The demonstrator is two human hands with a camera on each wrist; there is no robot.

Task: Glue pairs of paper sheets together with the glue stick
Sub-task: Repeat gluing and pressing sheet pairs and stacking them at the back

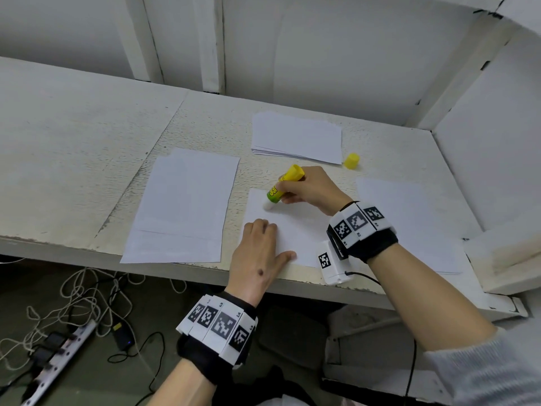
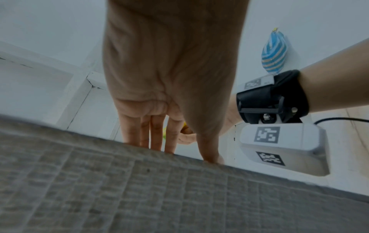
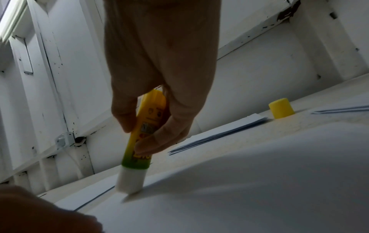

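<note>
A small white paper sheet (image 1: 295,227) lies near the table's front edge. My right hand (image 1: 304,189) grips a yellow and green glue stick (image 1: 285,183), tilted, with its white tip (image 1: 268,205) touching the sheet's far left corner. In the right wrist view the fingers pinch the glue stick (image 3: 146,130) and the white tip (image 3: 130,181) presses on the paper (image 3: 239,189). My left hand (image 1: 260,253) lies flat on the sheet's near left part, fingers straight. The left wrist view shows the left hand (image 2: 169,78) with fingertips down on the surface.
A stack of larger sheets (image 1: 187,206) lies to the left, a small paper stack (image 1: 297,137) behind, another sheet (image 1: 409,218) to the right. The yellow cap (image 1: 351,161) stands beside the back stack. White walls (image 1: 351,54) close the back and right. Cables (image 1: 73,303) lie on the floor.
</note>
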